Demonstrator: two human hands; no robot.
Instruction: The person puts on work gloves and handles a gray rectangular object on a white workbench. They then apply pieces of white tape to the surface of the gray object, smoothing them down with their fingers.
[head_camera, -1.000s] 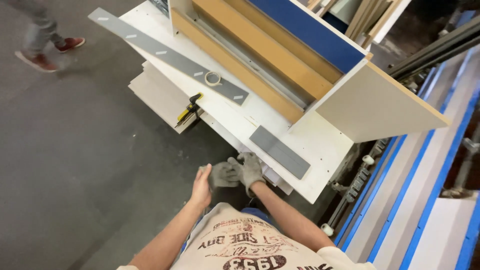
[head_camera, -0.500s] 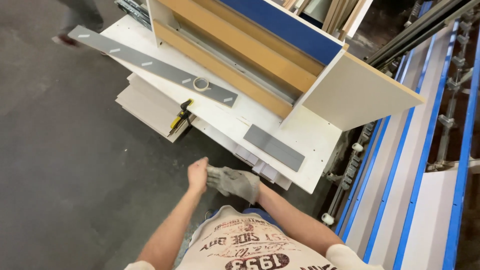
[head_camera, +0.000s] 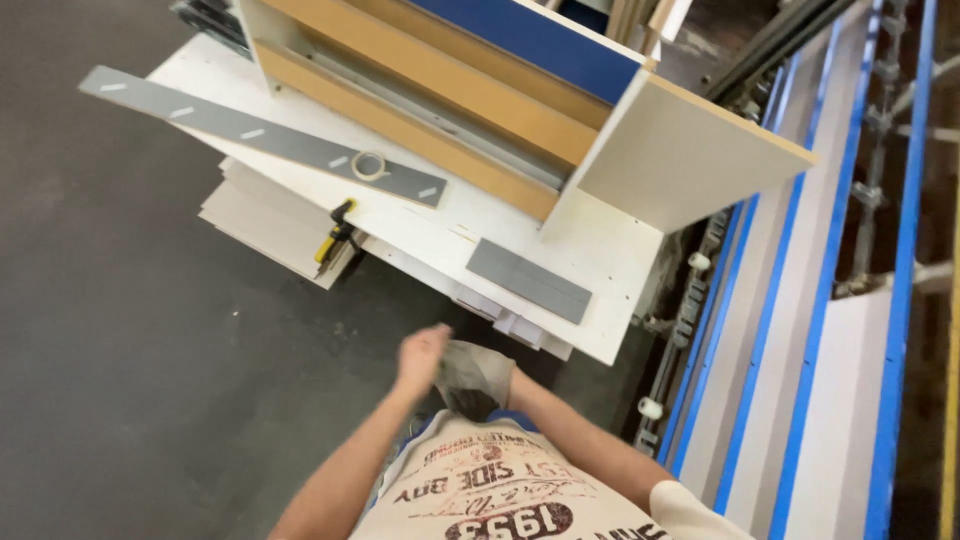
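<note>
Both hands now nearer the body: bare left hand (head_camera: 420, 358) blurred against the grey glove (head_camera: 478, 378) on the right hand (head_camera: 476, 380), fingers no longer spread.

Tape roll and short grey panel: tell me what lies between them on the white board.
Head view: between the tape roll and the short grey panel lie the long grey strip's end and bare white board.

dark grey floor (head_camera: 150, 330), white worktable (head_camera: 600, 260)

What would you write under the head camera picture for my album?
Bare left hand tugs the grey glove on the right hand, beside a white panel.
</note>
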